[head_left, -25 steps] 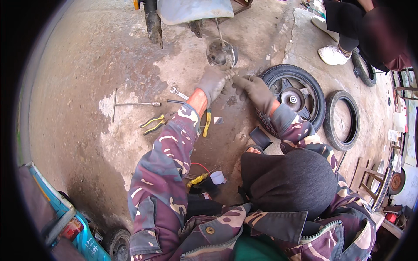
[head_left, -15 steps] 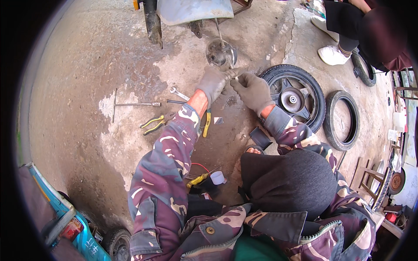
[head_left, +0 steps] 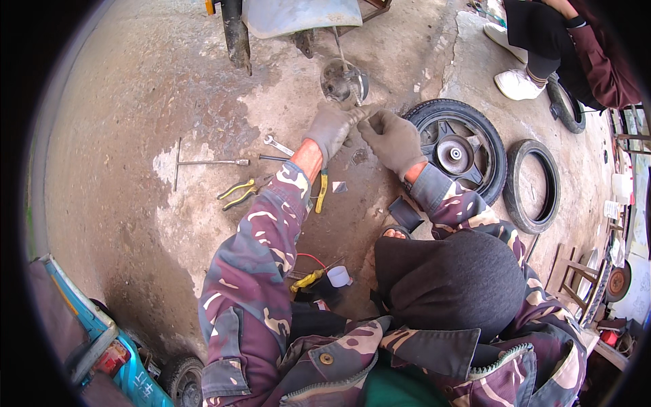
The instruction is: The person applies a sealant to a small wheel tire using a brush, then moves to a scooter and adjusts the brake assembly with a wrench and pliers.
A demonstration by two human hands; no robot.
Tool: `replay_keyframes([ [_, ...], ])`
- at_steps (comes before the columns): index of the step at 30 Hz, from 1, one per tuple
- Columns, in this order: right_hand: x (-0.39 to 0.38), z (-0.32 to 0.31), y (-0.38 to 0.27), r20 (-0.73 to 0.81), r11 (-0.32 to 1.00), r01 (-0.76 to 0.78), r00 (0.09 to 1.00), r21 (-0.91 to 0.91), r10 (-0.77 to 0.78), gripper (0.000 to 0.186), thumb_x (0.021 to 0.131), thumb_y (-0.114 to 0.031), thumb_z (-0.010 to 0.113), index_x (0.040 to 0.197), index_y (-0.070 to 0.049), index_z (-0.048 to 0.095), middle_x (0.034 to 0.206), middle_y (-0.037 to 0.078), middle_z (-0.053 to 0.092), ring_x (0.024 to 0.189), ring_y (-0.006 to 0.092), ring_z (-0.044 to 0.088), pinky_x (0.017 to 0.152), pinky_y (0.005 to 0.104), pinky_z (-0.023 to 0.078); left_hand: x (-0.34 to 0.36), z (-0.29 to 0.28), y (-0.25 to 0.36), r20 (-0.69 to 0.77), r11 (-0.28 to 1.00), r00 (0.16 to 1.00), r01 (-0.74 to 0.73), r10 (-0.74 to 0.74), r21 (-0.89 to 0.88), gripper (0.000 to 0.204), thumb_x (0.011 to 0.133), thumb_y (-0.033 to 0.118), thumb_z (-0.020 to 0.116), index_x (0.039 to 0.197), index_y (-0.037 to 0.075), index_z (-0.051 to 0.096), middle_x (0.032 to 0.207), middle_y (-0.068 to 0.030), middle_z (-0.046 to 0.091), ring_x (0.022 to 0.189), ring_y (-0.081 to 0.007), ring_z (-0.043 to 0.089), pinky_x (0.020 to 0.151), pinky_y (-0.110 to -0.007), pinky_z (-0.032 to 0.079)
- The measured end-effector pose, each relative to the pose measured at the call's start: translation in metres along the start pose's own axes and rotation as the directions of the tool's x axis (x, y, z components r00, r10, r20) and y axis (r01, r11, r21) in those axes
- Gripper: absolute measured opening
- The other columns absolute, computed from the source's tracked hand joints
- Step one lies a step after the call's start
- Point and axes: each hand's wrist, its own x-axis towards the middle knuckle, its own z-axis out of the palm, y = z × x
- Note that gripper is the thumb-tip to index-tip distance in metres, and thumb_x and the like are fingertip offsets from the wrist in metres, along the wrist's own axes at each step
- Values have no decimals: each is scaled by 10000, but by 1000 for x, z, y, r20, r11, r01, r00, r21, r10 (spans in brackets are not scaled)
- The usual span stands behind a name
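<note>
Both my hands wear grey work gloves and meet just below a round metal brake plate [head_left: 336,80], which hangs from a thin rod or cable. My left hand [head_left: 333,127] is closed, its fingertips touching the lower rim area of the plate. Close beside it on the right, my right hand [head_left: 392,141] pinches thumb and fingers together. Whatever small piece lies between the fingertips is too small to make out. A yellow-handled tool [head_left: 322,192] lies beneath my left wrist, and an open-end wrench [head_left: 278,145] rests to its left.
Right of my hands lies a wheel with its tyre [head_left: 456,153], with a loose tyre [head_left: 531,186] beyond it. Pliers [head_left: 239,192] and a T-handle wrench [head_left: 211,162] lie on the left. A white cup [head_left: 338,276] stands near my knees. Another person's shoe [head_left: 518,85] is at upper right.
My hands stay together at the same spot, with only a slight shift of the right fingers. At upper right, the other person's upper body has moved, and their maroon sleeve shows more plainly.
</note>
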Motion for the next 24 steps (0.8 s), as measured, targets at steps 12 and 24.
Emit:
replay_keyframes([
  [12, 12, -1, 13, 569, 588, -523, 813, 617, 127, 457, 1051, -462, 637, 1142, -27, 745, 926, 57, 761, 633, 155, 659, 575, 264, 486, 0, -12, -2, 92, 997, 995, 34, -28, -69, 346, 1015, 340, 753, 1245, 82, 764, 716, 52, 575, 579, -99, 498, 520, -299, 430],
  [24, 10, -4, 16, 661, 323, -619, 750, 716, -27, 505, 1042, -517, 647, 1096, -22, 733, 911, 45, 761, 628, 113, 623, 592, 255, 495, -8, -8, 7, 65, 989, 996, 71, -63, -132, 359, 1014, 340, 754, 1238, 60, 768, 695, 38, 573, 570, -112, 515, 529, -302, 438],
])
